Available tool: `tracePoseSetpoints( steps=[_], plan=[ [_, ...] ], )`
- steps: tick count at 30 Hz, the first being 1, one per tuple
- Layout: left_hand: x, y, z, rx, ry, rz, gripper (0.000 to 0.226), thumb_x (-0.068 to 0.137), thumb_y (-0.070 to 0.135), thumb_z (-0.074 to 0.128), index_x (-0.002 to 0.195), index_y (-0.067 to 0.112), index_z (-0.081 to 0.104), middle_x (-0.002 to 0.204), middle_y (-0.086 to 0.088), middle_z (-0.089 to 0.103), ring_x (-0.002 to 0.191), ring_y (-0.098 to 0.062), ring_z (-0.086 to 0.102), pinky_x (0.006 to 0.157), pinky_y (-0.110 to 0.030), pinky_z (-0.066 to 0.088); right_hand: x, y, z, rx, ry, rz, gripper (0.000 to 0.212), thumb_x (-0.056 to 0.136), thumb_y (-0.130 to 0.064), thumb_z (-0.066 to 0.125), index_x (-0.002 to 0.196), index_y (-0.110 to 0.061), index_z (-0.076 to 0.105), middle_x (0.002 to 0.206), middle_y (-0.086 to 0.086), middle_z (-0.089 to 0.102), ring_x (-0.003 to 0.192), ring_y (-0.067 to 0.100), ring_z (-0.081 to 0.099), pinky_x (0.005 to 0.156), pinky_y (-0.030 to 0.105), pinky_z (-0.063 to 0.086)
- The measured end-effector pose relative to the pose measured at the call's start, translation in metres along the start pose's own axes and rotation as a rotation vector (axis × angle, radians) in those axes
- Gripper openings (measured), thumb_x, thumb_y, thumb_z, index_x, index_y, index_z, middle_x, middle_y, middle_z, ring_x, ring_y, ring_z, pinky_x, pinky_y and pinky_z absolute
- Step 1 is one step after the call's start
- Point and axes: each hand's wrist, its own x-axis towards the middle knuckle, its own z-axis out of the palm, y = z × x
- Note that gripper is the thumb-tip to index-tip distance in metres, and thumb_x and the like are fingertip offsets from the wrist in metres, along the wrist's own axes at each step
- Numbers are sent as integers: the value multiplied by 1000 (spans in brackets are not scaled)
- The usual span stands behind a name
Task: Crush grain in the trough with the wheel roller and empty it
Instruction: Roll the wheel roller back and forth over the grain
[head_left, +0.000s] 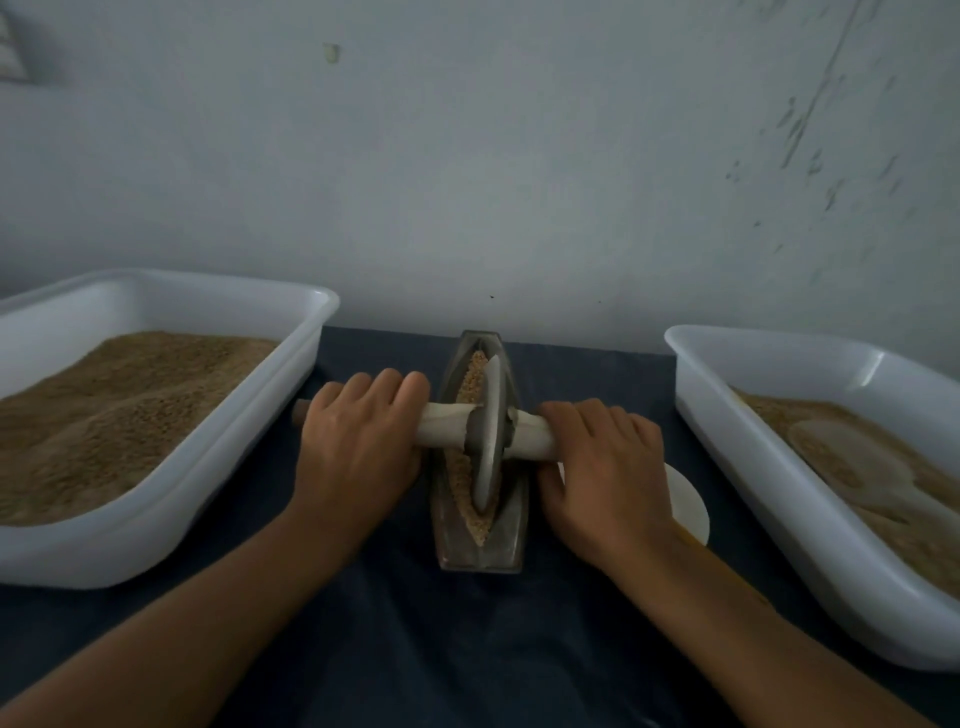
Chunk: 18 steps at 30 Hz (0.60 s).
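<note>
Grain (470, 382) lay along the groove of the narrow metal trough (511, 540), which stood lengthwise on the dark cloth (467, 649) between two white tubs; the wheel roller (488, 441) sat upright in that groove, near its middle, with pale kernels showing both beyond it and on the near side. The left hand (358, 441) was curled over the wooden handle (441, 426) on its side, fingers wrapped down across it; the right hand (608, 467) was wrapped over the opposite end in the same way, so the disc stood between the two grips and the grain sat directly under it, below the knuckles and untouched by either hand. The risk, as I judged it, lay in uneven pressure; a harder push from one side would tip the wheel against the trough wall and flick kernels over the rim onto the cloth. A long stroke might also ride the disc up the tapered end and out. The trough looked unanchored; it could skid. A white dish (691, 504) lay just behind the right wrist, close enough to be knocked.
</note>
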Motion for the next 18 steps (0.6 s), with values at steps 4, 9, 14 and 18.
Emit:
tracePoseSetpoints(
  steps=[4, 9, 14, 18],
  plan=[
    [0, -3, -1, -11, -31, 4, 27, 77, 28, 76, 90, 20, 53, 81, 0, 55, 71, -21, 51, 64, -35, 35, -1, 0, -4, 9, -42, -2, 39, 86, -39, 60, 122, -26, 61, 107, -3, 64, 96, 19, 57, 87, 34, 34],
    [13, -6, 3, 37, -140, 54, 38, 73, 37, 80, 92, 26, 49, 81, 5, 56, 68, -16, 53, 63, -33, 40, 4, 9, 4, 36, -100, 14, 37, 87, -34, 66, 122, -29, 58, 105, -6, 62, 92, 18, 56, 84, 36, 36],
    [31, -14, 6, 73, -315, 22, 38, 84, 41, 69, 92, 31, 34, 82, 11, 43, 70, -17, 59, 56, -31, 42, 18, 11, 8, -1, -129, 33, 40, 87, -28, 66, 126, -26, 61, 108, -3, 64, 97, 22, 58, 89, 40, 39],
    [29, -17, 6, 23, -359, -45, 32, 87, 42, 65, 91, 30, 36, 88, 9, 56, 73, -18, 62, 60, -36, 52, 21, 13, 3, 25, -103, 89, 47, 86, -27, 70, 133, -23, 61, 122, 2, 63, 114, 26, 57, 101, 47, 42]
  ],
)
